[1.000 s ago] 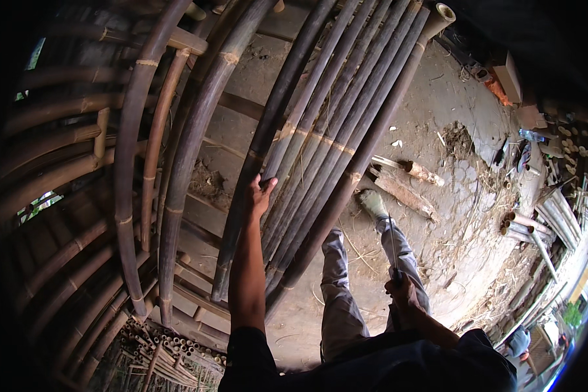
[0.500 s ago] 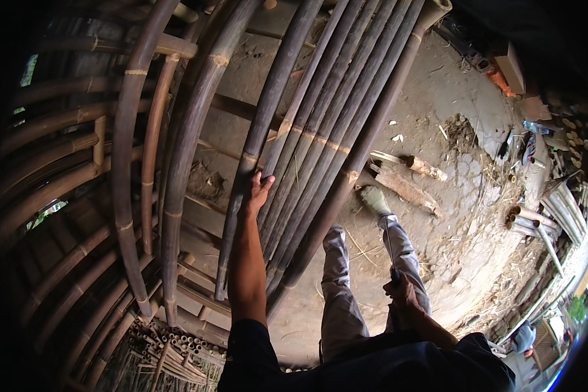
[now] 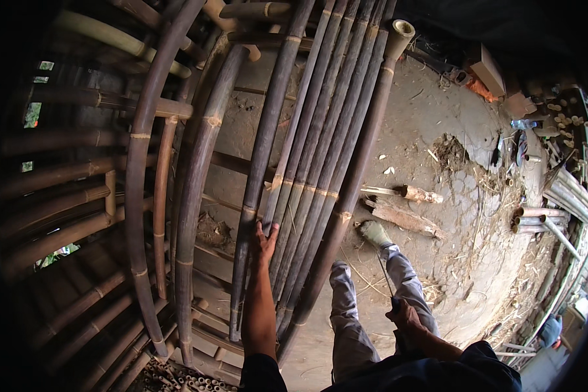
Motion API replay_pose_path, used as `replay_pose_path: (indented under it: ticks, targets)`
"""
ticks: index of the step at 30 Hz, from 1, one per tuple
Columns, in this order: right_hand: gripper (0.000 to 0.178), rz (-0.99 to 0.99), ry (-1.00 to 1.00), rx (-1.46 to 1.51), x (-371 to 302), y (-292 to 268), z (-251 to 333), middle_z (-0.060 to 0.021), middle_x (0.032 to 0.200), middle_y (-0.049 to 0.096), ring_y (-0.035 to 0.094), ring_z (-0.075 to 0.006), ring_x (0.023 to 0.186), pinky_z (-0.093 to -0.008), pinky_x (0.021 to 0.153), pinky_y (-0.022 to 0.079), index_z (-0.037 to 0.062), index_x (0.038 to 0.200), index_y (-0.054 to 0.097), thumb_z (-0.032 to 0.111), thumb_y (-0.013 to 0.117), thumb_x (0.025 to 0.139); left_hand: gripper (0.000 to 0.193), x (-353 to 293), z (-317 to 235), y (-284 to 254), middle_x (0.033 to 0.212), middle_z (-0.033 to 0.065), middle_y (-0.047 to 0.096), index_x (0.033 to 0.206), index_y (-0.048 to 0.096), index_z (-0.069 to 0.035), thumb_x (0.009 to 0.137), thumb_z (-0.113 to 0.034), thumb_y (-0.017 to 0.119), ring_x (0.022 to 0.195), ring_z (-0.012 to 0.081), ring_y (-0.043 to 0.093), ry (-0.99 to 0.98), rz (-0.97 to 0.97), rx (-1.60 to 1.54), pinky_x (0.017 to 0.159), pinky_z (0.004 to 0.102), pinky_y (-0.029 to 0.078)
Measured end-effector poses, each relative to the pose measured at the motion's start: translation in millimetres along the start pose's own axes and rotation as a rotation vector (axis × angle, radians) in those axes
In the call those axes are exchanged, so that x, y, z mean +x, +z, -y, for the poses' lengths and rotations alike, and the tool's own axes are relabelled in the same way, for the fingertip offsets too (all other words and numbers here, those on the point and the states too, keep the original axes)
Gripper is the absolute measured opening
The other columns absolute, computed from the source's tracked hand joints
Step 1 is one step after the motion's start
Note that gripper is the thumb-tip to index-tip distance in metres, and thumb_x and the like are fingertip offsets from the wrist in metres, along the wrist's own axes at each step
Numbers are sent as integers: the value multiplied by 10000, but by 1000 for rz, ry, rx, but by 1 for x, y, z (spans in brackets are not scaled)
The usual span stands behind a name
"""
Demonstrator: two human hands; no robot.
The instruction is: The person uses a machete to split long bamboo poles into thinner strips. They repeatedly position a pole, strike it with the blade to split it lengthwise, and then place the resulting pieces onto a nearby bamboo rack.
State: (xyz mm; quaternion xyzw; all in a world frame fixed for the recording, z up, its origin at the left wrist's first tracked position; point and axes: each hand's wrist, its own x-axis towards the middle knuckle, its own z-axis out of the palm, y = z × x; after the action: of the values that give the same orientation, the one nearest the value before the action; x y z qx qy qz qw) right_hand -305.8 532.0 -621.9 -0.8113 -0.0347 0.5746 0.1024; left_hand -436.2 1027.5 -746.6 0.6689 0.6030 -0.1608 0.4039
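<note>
Dark bamboo strips [image 3: 315, 176] lie side by side over a bamboo frame, forming a long slatted surface. My left hand [image 3: 265, 243] reaches onto their left part, thumb and fingers on either side of the leftmost narrow bamboo strip [image 3: 285, 157]. Just left of it runs a rounder dark bamboo pole [image 3: 266, 140], close to my fingertips. Low in front of my legs, my right hand [image 3: 405, 315] is closed round the dark handle of a long, thin-bladed tool [image 3: 385, 274]. The blade points forward and down past my leg; its exact kind is unclear.
A thick bamboo rail [image 3: 354, 176] edges the slats on the right. Upright bamboo posts [image 3: 196, 176] stand at the left. On the dirt floor lie a split bamboo piece [image 3: 405, 219] and a short log [image 3: 422, 194]. Cut bamboo lengths [image 3: 539, 221] are stacked farther right.
The view has shifted, so the bamboo and floor pieces appear lower or farther left. My left hand keeps its place on the bamboo; my right hand still holds the tool.
</note>
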Motion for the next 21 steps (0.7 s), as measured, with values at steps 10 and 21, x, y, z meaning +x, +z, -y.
replay_pose_path:
  ticks: [10, 21]
  targets:
    - [558, 15, 9, -45, -5, -7, 10, -238, 916, 672, 652, -405, 935, -483, 820, 508, -24, 1058, 533, 344, 782, 720, 513, -3, -14, -39, 1096, 186, 545, 1206, 538, -92, 888, -485, 620, 1041, 426, 513, 297, -1015, 154, 866, 524, 404]
    - [571, 9, 59, -78, -4, 5, 14, -200, 927, 683, 673, -364, 919, -452, 811, 519, -3, 1086, 547, 337, 804, 707, 599, -24, -23, -29, 1132, 166, 555, 1263, 504, -100, 857, -506, 672, 1084, 388, 519, 211, -812, 199, 912, 524, 422]
